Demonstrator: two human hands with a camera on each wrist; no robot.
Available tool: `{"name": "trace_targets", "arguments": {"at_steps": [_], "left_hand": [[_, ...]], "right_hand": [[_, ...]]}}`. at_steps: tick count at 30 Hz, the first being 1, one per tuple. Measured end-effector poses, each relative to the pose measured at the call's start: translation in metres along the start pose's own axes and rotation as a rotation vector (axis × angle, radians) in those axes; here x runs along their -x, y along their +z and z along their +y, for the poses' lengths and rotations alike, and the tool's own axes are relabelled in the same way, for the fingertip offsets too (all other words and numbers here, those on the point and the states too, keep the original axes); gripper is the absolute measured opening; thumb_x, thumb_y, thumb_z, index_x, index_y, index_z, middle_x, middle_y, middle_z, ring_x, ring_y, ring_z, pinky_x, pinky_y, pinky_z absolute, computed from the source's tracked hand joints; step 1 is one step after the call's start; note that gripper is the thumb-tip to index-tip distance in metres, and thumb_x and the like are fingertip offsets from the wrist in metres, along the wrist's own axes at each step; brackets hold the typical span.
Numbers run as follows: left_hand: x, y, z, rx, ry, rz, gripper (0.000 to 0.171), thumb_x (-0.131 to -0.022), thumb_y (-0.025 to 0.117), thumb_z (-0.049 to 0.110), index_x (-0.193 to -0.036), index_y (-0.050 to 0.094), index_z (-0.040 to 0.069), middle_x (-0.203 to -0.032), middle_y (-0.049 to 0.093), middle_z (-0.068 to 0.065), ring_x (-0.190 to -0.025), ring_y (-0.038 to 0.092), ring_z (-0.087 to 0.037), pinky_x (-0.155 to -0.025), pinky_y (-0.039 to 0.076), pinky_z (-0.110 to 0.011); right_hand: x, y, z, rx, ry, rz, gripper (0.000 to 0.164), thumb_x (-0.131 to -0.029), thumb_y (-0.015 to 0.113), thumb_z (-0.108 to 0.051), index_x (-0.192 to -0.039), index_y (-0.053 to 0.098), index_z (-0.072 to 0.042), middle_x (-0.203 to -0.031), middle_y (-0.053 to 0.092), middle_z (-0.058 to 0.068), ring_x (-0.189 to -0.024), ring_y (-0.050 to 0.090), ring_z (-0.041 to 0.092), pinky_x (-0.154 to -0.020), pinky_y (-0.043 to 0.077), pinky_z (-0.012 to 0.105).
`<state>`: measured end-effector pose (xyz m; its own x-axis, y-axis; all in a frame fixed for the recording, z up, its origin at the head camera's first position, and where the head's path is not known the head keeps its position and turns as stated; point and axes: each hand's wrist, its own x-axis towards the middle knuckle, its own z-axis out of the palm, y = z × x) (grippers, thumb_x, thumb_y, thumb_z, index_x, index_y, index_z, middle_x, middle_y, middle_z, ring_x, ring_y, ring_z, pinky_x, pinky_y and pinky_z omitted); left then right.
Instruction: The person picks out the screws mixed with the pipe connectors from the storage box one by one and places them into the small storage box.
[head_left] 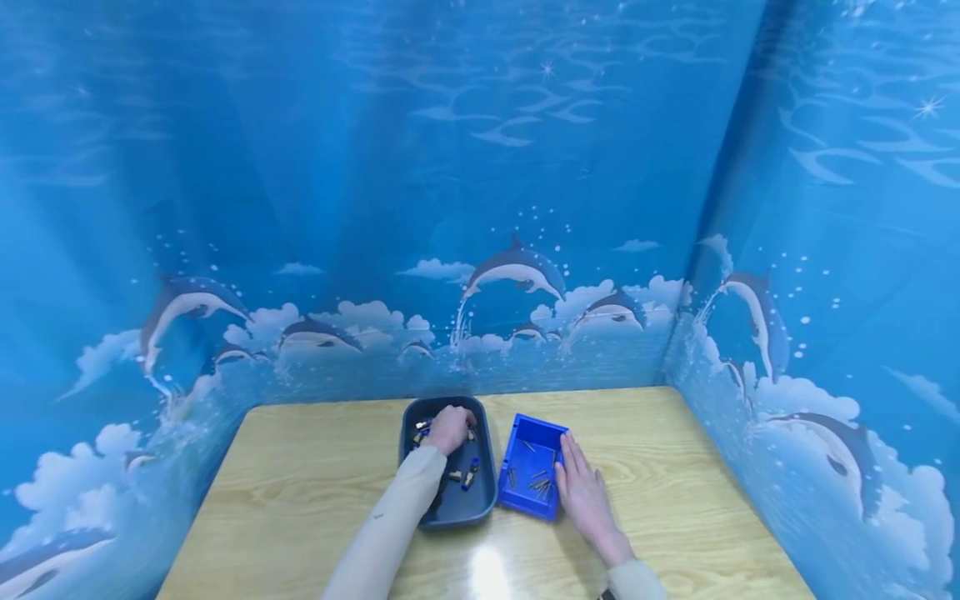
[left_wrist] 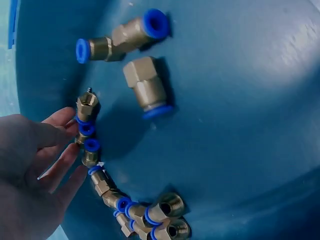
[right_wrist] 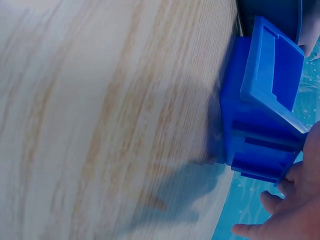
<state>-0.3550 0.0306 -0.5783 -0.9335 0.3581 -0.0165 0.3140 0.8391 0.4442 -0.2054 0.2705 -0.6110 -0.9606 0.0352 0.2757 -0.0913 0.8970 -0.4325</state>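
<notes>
My left hand (head_left: 448, 429) reaches down into a dark oval-cornered tub (head_left: 459, 508). In the left wrist view its slightly bent fingers lie beside a row of brass push-fit connectors (left_wrist: 102, 186) with blue collars, along the tub's wall; nothing is plainly gripped. Two looser connectors (left_wrist: 145, 82) lie farther out on the tub's floor. Against the right side of a blue plastic bin (head_left: 531, 457) rests my right hand (head_left: 587, 497), its fingers extended along the rim. Several thin brass-coloured pieces (head_left: 540, 483) lie inside that bin, too small to identify.
Tub and bin stand side by side on a wood-grain table (head_left: 315, 483), with a narrow gap between them. A blue dolphin-print curtain (head_left: 360, 250) rises behind the table and along its sides.
</notes>
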Motion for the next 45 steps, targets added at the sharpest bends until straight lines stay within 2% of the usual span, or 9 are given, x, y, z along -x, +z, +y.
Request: {"name": "trace_targets", "arguments": {"at_steps": [9,13,18,21,24,28,35,40,45], "left_hand": [[0.003,0.002,-0.004,-0.095,0.06,0.072,0.019,-0.092,0.063,-0.003,-0.091,0.079,0.007,-0.089,0.076,-0.007,-0.096,0.071,-0.027,-0.087,0.057,-0.039],[0.007,-0.002,-0.003,-0.147,0.046,0.106,0.015,-0.087,0.07,0.002,-0.078,0.078,0.011,-0.079,0.074,-0.004,-0.082,0.072,-0.025,-0.073,0.059,-0.039],[0.005,-0.005,-0.002,-0.183,0.039,0.156,0.026,-0.082,0.072,0.004,-0.058,0.065,0.01,-0.065,0.068,-0.008,-0.065,0.069,-0.027,-0.055,0.057,-0.043],[-0.002,-0.001,-0.006,-0.16,0.098,0.164,0.022,-0.082,0.07,-0.001,-0.063,0.067,0.009,-0.068,0.069,-0.007,-0.067,0.068,-0.026,-0.056,0.057,-0.04],[-0.004,0.001,-0.006,-0.134,0.139,0.12,0.016,-0.082,0.07,-0.005,-0.076,0.074,0.009,-0.077,0.072,-0.005,-0.077,0.069,-0.023,-0.066,0.058,-0.038],[0.004,0.001,-0.004,-0.145,0.151,0.103,0.015,-0.082,0.073,-0.006,-0.079,0.076,0.008,-0.084,0.073,-0.005,-0.086,0.069,-0.026,-0.075,0.058,-0.04],[0.012,0.005,-0.006,-0.176,0.193,0.224,0.021,-0.073,0.072,-0.008,-0.063,0.066,0.009,-0.07,0.068,-0.004,-0.071,0.065,-0.025,-0.066,0.055,-0.038],[0.01,0.005,-0.004,-0.188,0.111,0.169,0.029,-0.074,0.07,-0.008,-0.055,0.059,0.011,-0.064,0.064,-0.004,-0.065,0.062,-0.023,-0.059,0.055,-0.041],[0.01,0.003,-0.001,-0.154,0.085,0.103,0.029,-0.078,0.07,-0.006,-0.057,0.06,0.012,-0.062,0.062,-0.002,-0.062,0.06,-0.021,-0.059,0.054,-0.04]], "right_hand": [[0.0,0.0,0.001,-0.003,0.001,0.009,0.054,-0.109,0.044,-0.023,-0.156,0.033,0.0,-0.162,0.031,0.019,-0.143,0.039,0.042,-0.103,0.033,0.077],[0.0,0.0,0.002,-0.019,0.016,0.002,0.054,-0.109,0.043,-0.023,-0.156,0.031,0.0,-0.163,0.029,0.018,-0.144,0.037,0.042,-0.105,0.031,0.077],[-0.001,-0.002,0.001,-0.023,0.022,-0.017,0.055,-0.11,0.042,-0.024,-0.157,0.029,-0.001,-0.165,0.025,0.017,-0.145,0.036,0.042,-0.106,0.029,0.076],[-0.001,-0.002,0.0,-0.022,0.019,-0.019,0.054,-0.109,0.042,-0.023,-0.157,0.029,-0.001,-0.165,0.025,0.017,-0.145,0.036,0.042,-0.106,0.03,0.077],[-0.002,-0.003,-0.002,-0.018,0.013,-0.015,0.054,-0.109,0.043,-0.023,-0.157,0.03,-0.001,-0.164,0.027,0.018,-0.144,0.037,0.042,-0.105,0.031,0.076],[-0.002,-0.003,-0.006,-0.016,0.004,-0.014,0.054,-0.109,0.044,-0.023,-0.156,0.031,0.0,-0.163,0.028,0.018,-0.144,0.038,0.042,-0.105,0.032,0.076],[-0.003,-0.002,-0.009,-0.012,0.006,-0.012,0.054,-0.109,0.044,-0.021,-0.156,0.031,0.0,-0.163,0.029,0.019,-0.144,0.038,0.042,-0.105,0.032,0.076],[-0.001,-0.002,-0.006,-0.01,0.01,-0.009,0.054,-0.109,0.043,-0.022,-0.156,0.031,0.0,-0.163,0.029,0.019,-0.143,0.038,0.042,-0.105,0.032,0.075],[0.0,-0.001,-0.002,-0.013,0.021,-0.017,0.054,-0.109,0.043,-0.022,-0.157,0.03,-0.001,-0.164,0.028,0.018,-0.144,0.037,0.042,-0.106,0.031,0.075]]}}
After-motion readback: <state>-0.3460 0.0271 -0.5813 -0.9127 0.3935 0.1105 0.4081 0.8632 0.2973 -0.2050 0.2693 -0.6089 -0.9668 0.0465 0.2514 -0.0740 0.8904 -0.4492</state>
